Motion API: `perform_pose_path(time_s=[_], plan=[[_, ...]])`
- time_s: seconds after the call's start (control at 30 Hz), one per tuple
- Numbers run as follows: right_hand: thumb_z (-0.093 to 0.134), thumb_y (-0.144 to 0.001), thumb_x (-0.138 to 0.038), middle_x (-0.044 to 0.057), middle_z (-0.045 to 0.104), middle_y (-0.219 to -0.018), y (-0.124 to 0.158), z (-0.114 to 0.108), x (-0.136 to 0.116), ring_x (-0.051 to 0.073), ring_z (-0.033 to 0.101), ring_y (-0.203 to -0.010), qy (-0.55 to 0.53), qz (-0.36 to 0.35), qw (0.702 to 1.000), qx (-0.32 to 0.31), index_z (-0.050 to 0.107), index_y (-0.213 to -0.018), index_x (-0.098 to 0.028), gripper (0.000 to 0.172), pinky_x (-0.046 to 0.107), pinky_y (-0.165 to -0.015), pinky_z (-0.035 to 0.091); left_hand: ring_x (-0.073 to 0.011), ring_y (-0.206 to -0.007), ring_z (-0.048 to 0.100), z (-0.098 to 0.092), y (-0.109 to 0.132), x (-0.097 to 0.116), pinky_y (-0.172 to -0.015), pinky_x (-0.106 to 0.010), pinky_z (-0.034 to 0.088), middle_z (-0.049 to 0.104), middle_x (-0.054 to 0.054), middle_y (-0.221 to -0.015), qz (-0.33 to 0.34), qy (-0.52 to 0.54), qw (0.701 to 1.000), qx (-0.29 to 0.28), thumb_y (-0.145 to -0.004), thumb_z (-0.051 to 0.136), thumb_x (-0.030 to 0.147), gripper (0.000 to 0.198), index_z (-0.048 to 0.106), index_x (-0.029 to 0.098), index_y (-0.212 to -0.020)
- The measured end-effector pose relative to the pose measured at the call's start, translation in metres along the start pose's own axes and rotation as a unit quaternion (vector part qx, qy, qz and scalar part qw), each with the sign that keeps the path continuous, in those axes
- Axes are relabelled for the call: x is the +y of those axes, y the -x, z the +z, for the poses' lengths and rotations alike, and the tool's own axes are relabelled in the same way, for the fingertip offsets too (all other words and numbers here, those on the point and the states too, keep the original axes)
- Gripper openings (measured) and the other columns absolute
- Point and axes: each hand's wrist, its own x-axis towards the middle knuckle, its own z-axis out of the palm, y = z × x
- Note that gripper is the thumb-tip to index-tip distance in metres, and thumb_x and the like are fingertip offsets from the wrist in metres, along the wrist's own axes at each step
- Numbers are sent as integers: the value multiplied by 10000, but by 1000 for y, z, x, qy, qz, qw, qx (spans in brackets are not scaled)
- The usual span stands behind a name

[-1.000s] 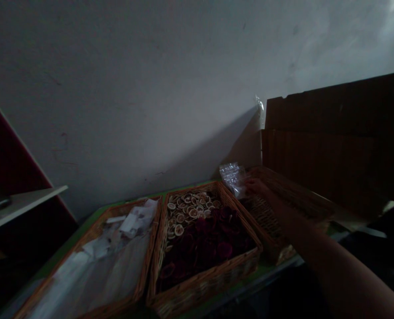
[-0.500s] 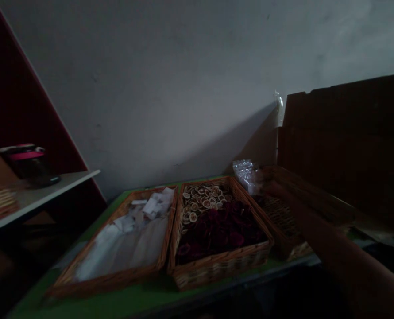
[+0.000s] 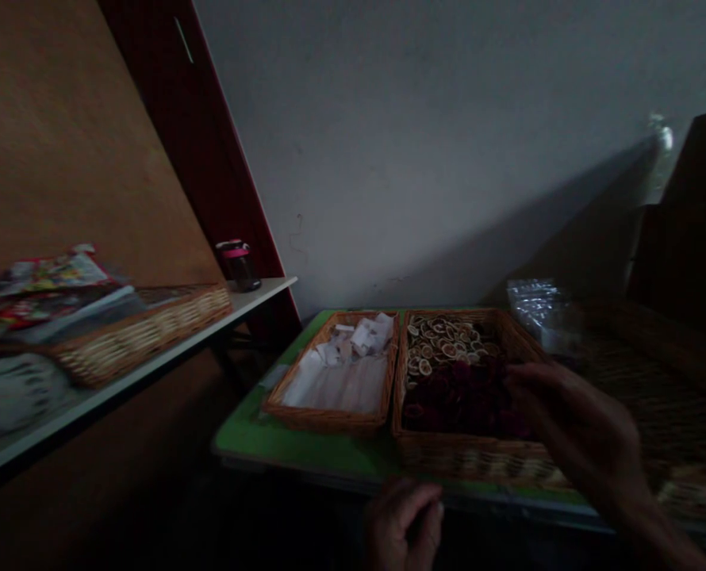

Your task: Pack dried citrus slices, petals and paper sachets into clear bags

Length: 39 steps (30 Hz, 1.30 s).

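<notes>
Wicker basket (image 3: 472, 466) under open right hand (image 3: 579, 428)

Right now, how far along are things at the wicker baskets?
Done: dried citrus slices and dark red dried pieces lie apart in one wicker basket, white paper slips in the next. In hand: nothing clear; the right hand hovers over the dark pieces, the left hand sits below the table edge. Remaining: both baskets are well filled, clear plastic bags piled behind.
</notes>
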Motion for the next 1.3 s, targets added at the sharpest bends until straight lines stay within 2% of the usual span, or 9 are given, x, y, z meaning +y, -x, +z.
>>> perform_pose_path(time_s=[0.1, 0.17, 0.2, 0.33, 0.47, 0.57, 0.77, 1.0, 1.3], plan=[[632, -927, -159, 32, 763, -845, -4, 13, -33, 157, 715, -699, -35, -65, 997, -25, 691, -1031, -250, 150, 234, -609, 572, -239, -978, 735, -40, -36, 5, -899, -323, 575, 811, -99, -1007, 74, -164, 982, 52, -952, 558, 311, 260, 793, 244, -1039], [617, -932, -129, 19, 761, -802, -4, 17, -43, 143, 714, -666, -52, -94, 994, -30, 684, -1022, -246, 162, 218, -591, 570, -230, -1117, 691, -69, -68, 6, -1026, -327, 509, 771, -122, -1161, 24, -303, 952, 38, -999, 448, 268, 335, 758, 201, -1107], [616, -934, -122, 17, 761, -797, -3, 19, -46, 138, 714, -657, -55, -104, 993, -33, 683, -1025, -243, 166, 210, -582, 566, -223, -1196, 651, -81, -84, 5, -1070, -330, 472, 732, -117, -1256, -25, -381, 924, -6, -1012, 408, 247, 358, 712, 196, -1194], [632, -937, -128, 19, 755, -785, 8, 28, -46, 132, 710, -634, -56, -123, 990, -47, 678, -1039, -234, 155, 207, -562, 551, -331, -1091, 697, -111, -143, -8, -932, -425, 517, 756, -201, -1127, -102, -448, 884, -84, -975, 527, 341, 313, 727, 113, -1053], [601, -967, -138, 22, 733, -783, 18, 39, -40, 135, 700, -647, -76, -112, 988, -80, 656, -1085, -227, 158, 217, -580, 542, -272, -974, 724, -111, -170, -30, -852, -411, 538, 774, -141, -1022, -141, -460, 862, -158, -931, 586, 530, 417, 711, 132, -928], [582, -979, -113, 14, 731, -825, 22, 45, -37, 121, 696, -672, -103, -113, 982, -110, 616, -1131, -236, 199, 207, -596, 523, -203, -889, 710, -105, -176, -42, -836, -379, 536, 764, -58, -938, -151, -450, 860, -187, -931, 591, 541, 404, 691, 158, -851], [562, -983, -79, 23, 725, -860, 22, 53, -38, 121, 693, -715, -151, -106, 975, -124, 605, -1137, -226, 218, 204, -629, 512, -163, -747, 680, -100, -174, -52, -752, -333, 530, 710, 6, -747, -171, -428, 865, -199, -940, 607, 484, 376, 659, 167, -746], [557, -989, -105, 36, 703, -846, 23, 63, -38, 133, 676, -703, -174, -78, 971, -145, 635, -1088, -218, 170, 209, -588, 479, -139, -611, 596, -99, -176, -60, -644, -299, 478, 576, 56, -577, -155, -407, 874, -217, -899, 598, 616, 520, 591, 181, -613], [535, -1006, -129, 46, 712, -851, 28, 69, -37, 129, 676, -724, -198, -61, 962, -179, 658, -1036, -186, 139, 203, -616, 474, -99, -561, 548, -101, -175, -65, -573, -247, 458, 559, 78, -602, -161, -303, 907, -245, -925, 660, 409, 354, 611, 159, -679]])
